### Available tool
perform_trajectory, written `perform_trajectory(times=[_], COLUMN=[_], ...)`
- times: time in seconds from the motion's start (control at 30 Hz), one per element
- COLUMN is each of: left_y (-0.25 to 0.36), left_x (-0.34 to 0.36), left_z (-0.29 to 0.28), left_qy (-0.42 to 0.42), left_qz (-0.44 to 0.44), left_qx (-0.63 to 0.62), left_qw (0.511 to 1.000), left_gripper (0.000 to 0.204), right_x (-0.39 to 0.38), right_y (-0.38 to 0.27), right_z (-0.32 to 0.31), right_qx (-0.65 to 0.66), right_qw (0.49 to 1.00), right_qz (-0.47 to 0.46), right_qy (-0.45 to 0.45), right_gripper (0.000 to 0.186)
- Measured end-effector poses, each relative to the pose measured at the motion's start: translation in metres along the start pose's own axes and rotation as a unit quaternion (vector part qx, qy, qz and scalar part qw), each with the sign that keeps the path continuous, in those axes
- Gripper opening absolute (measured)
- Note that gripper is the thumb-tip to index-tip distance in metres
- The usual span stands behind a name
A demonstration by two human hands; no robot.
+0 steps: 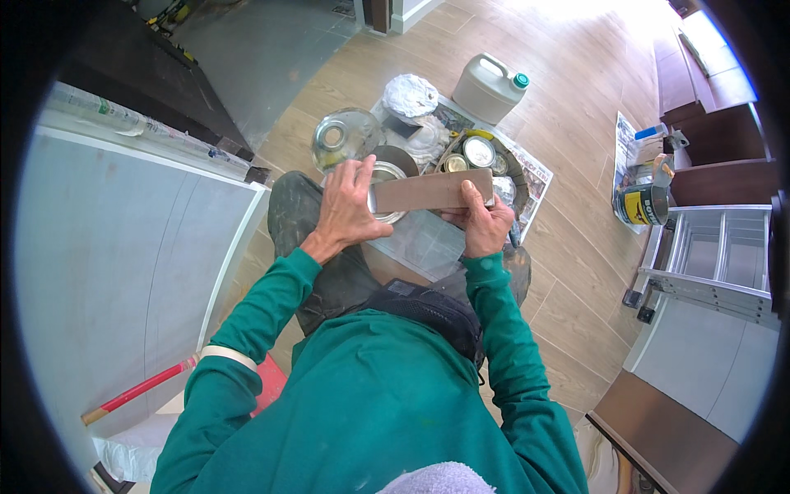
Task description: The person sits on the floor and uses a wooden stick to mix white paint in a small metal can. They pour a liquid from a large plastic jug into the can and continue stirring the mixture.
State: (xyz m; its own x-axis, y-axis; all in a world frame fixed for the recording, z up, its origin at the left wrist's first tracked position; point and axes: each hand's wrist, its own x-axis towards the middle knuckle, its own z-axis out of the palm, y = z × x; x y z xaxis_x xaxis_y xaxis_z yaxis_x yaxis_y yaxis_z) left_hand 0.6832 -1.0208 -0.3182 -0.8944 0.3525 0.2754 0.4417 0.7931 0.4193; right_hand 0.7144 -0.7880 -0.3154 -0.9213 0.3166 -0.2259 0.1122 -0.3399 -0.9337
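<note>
A flat brown strip (432, 191), like a short piece of board, is held level over my lap. My right hand (487, 224) pinches its right end, thumb on top and fingers beneath. My left hand (344, 206) is curved around the left end, fingers on the far side and thumb on the near side. Below the strip's left end is a round open metal tin (387, 171), partly hidden by the strip and my left hand. Just beyond my right hand, a round tub (517, 165) holds several small tins.
A beige jerrycan (487, 90) with a green cap, a clear plastic lid (346, 136) and a white crumpled bundle (410, 95) lie ahead. Newspaper (539, 177) covers some wood-look floor. Right are a paint can (643, 204) and a ladder (708, 255); left, a red-handled tool (148, 385) leans.
</note>
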Motion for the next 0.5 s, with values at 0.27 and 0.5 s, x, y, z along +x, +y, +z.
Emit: perform_trajectory(times=[0.27, 0.5], left_y=[-0.001, 0.0], left_x=[0.0, 0.0], left_z=[-0.001, -0.002], left_qy=[-0.002, -0.011], left_qz=[-0.012, -0.012], left_qx=[-0.005, -0.01], left_qw=[1.0, 1.0], left_gripper=[0.104, 0.106], right_x=[0.001, -0.027], right_y=[0.002, -0.027], right_z=[-0.008, 0.008], right_qx=[0.002, -0.185], right_qw=[1.0, 0.961], right_qz=[0.006, -0.201], right_qy=[0.009, -0.045], right_gripper=[0.025, 0.024])
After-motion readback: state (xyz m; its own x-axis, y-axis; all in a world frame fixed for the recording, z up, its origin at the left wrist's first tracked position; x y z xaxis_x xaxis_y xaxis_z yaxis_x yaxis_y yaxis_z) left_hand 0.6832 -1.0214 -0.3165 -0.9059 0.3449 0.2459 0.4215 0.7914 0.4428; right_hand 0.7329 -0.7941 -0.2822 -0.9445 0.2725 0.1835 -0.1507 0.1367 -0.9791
